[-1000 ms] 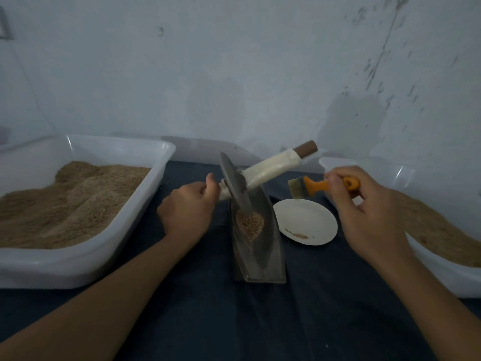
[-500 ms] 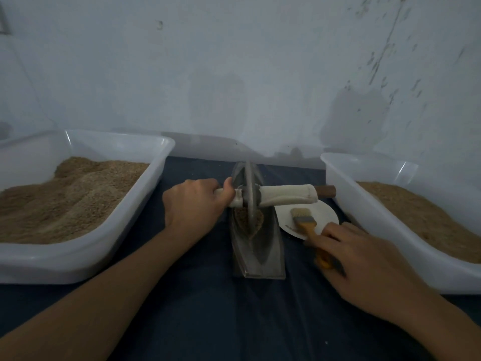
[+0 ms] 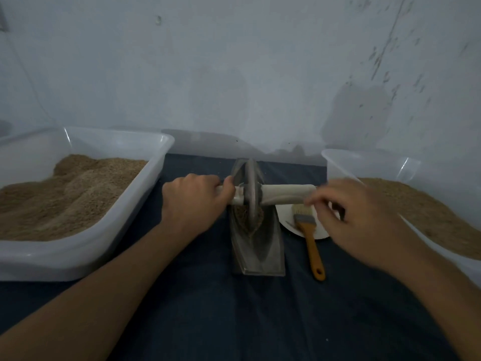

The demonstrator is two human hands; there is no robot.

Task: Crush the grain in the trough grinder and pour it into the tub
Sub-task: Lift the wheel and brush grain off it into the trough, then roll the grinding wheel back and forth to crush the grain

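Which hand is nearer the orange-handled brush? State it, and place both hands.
Right. The right hand hovers just right of the brush, not touching it. The left hand grips the roller handle on the far side of the trough grinder.

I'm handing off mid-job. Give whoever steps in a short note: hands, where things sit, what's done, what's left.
Left hand: grips the left end of the roller handle; the grinding wheel stands upright in the trough grinder.
Right hand: holds nothing, fingers loosely curled at the handle's right end; contact unclear from blur.
Brush: bristles on the white plate, handle on the cloth.
Grain lies in the trough under the wheel, looking mostly whole.
Tubs of grain: left tub, right tub.
Left: crush, then pour into the tub.
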